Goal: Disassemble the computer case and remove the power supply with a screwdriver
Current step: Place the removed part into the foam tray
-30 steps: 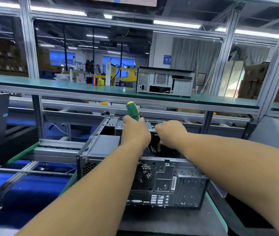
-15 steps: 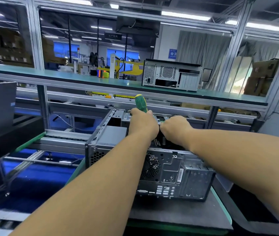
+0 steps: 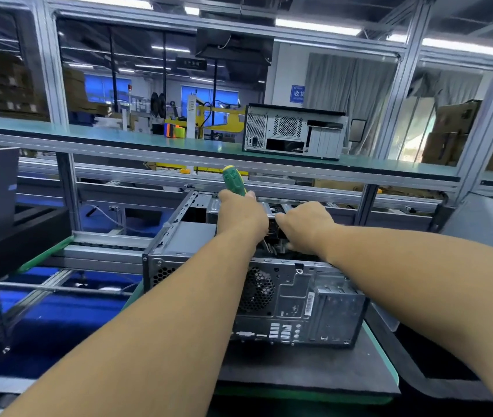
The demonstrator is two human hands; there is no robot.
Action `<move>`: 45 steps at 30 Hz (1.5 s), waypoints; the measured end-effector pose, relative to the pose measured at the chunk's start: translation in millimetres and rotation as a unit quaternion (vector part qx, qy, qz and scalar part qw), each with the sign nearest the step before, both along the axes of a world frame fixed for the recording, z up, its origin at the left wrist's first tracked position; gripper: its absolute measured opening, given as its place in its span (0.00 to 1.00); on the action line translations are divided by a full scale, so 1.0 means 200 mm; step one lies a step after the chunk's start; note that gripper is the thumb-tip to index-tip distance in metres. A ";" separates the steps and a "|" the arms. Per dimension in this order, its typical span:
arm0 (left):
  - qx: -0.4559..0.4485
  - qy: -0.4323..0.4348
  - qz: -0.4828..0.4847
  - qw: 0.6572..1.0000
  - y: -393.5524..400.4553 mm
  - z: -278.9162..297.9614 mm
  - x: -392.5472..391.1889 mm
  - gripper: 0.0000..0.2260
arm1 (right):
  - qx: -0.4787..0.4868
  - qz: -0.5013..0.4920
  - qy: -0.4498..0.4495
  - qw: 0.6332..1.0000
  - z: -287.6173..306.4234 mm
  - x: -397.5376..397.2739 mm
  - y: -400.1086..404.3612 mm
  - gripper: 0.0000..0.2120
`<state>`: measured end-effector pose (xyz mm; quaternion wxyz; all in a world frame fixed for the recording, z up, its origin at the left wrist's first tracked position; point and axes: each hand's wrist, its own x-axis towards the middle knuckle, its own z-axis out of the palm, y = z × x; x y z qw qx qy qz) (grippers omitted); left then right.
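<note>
A grey sheet-metal computer case (image 3: 269, 296) is laid on its side on the dark mat of the green-edged worktop (image 3: 314, 374), its long axis running away from the viewer and its rear panel, with round fan grille and port cluster, turned toward the camera. The open side is faced upward. A screwdriver with a green and yellow handle (image 3: 233, 179) is held in the closed grip of the left hand (image 3: 240, 213), handle end pointing up and slightly left, shaft hidden inside the case. The right hand (image 3: 305, 222) is curled over the interior just beside it; what it holds cannot be told. A second grey case (image 3: 295, 132) is seen on the upper shelf (image 3: 119, 139).
</note>
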<state>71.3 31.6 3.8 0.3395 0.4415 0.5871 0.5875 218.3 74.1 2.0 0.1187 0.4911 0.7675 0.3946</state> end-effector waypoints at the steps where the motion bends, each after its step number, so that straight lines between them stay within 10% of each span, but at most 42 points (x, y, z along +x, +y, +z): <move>1: -0.001 0.004 0.001 1.000 0.00 0.00 0.00 0.15 | -0.002 -0.006 -0.001 1.000 0.00 0.00 0.00 0.04; 18: 0.030 0.045 0.013 0.998 -0.02 0.00 0.00 0.13 | -0.060 0.089 0.012 0.994 0.10 0.09 -0.21 0.13; 24: 0.050 0.051 0.049 0.996 -0.03 0.01 -0.01 0.11 | -0.073 0.074 0.192 0.976 0.22 0.21 -0.31 0.14; 28: 0.065 0.001 0.071 0.995 -0.05 0.02 -0.01 0.10 | -0.095 0.057 0.414 0.904 0.34 0.31 -0.37 0.18; 37: 0.185 0.012 0.006 0.983 -0.18 0.14 0.13 0.09 | -0.120 0.003 0.777 0.618 0.54 0.72 -0.47 0.17; 45: 0.223 -0.079 -0.211 0.948 -0.45 0.40 0.85 0.04 | -0.095 -0.098 0.767 0.627 0.58 1.38 -0.71 0.28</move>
